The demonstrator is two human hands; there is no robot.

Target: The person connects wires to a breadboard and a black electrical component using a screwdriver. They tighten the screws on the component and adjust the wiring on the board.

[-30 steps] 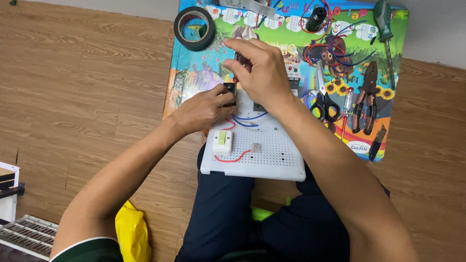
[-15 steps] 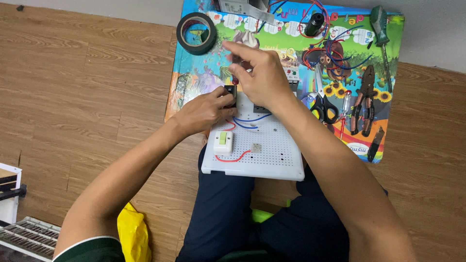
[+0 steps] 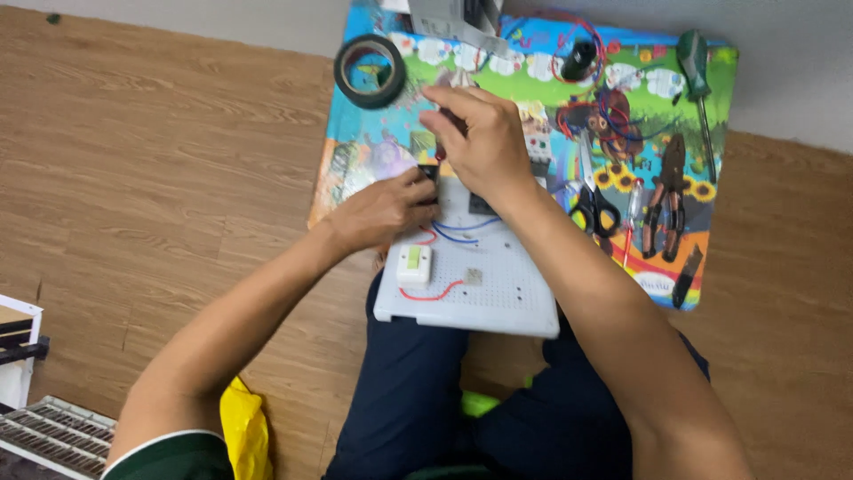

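Observation:
A white perforated board (image 3: 498, 293) rests on my lap, carrying a small white switch (image 3: 414, 264) and red and blue wires (image 3: 453, 233). At the board's far left corner my left hand (image 3: 384, 209) pinches a small black part (image 3: 428, 173). Just above it, my right hand (image 3: 480, 142) is closed around a thin tool whose tip meets that black part; most of the tool is hidden by the fingers.
A colourful picture mat (image 3: 640, 116) lies on the wooden floor beyond the board. On it are a roll of black tape (image 3: 370, 71), scissors (image 3: 593, 206), pliers (image 3: 668, 191), a green-handled screwdriver (image 3: 695, 62) and tangled wires (image 3: 604, 116). A yellow bag (image 3: 247, 431) sits by my left leg.
Both hands stay at the board's far left corner with only slight shifts. The view has tilted a little, so the mat sits higher in the picture.

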